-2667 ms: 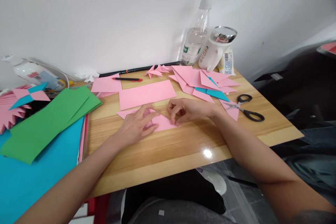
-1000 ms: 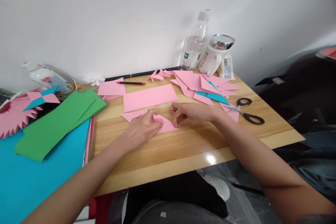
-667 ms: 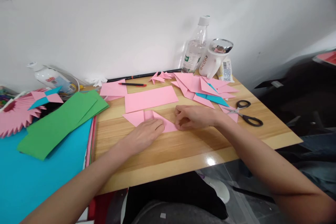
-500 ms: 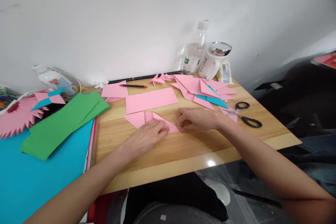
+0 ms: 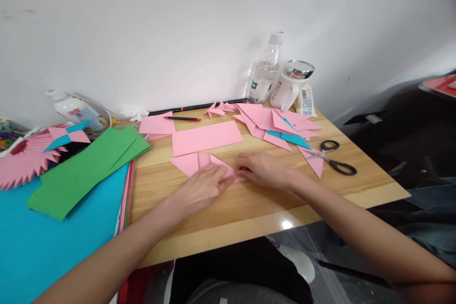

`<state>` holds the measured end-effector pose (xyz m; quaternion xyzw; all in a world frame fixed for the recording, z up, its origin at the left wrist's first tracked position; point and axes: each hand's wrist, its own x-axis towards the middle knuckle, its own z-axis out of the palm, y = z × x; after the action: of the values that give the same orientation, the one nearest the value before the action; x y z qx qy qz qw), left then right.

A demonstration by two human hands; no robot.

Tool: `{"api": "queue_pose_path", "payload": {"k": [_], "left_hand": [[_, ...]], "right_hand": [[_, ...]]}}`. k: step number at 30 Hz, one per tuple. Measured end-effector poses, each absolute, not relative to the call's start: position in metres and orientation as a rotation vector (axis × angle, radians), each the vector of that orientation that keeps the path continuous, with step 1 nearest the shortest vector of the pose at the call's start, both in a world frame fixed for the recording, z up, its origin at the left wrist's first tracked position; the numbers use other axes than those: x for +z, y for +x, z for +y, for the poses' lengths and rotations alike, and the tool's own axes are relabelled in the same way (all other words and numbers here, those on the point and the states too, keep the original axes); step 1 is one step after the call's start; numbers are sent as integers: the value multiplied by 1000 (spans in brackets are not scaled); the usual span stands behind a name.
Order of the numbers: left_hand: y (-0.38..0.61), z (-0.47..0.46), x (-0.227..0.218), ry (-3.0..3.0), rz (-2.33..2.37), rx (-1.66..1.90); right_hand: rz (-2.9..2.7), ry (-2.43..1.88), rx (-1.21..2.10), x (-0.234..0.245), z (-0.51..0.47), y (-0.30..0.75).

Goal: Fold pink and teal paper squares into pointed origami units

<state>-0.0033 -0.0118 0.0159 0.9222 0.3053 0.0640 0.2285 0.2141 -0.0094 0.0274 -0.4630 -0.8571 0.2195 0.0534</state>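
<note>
Folded paper [image 5: 185, 164]: flat on the bench [image 5: 249, 206], near side of the pink strip [image 5: 206, 138], the board likely backing its creases.
Left hand [image 5: 205, 183]: grip loosely spread atop the paper, probably steadying it.
Right hand [image 5: 262, 169]: grip curled at its right end; I cannot tell whether it pinches.

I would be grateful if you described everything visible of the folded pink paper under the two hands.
The folded pink paper looks plain and matte, with a pointed left end and fold lines near its middle. It lies on the wooden table, just on the near side of a pink rectangular sheet. The left hand covers part of its middle; the right hand has its fingers at the right end, which is largely hidden.
</note>
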Motion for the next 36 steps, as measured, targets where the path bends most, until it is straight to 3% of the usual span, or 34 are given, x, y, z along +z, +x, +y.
{"api": "queue_pose_path", "payload": {"k": [12,17,27,36], "left_hand": [[-5,-8,12,2618,802,40],[-6,-9,13,2838,726,-64],[-4,-12,13,2772,773,-16],[-3,-9,18,2906,758,-140]], "right_hand": [[-2639,-1549,545,31,3,193],[-2579,-1449,721,31,-1,198],[-2489,-1511,309,8,11,192],[-2359,-1633,286,9,30,170]]}}
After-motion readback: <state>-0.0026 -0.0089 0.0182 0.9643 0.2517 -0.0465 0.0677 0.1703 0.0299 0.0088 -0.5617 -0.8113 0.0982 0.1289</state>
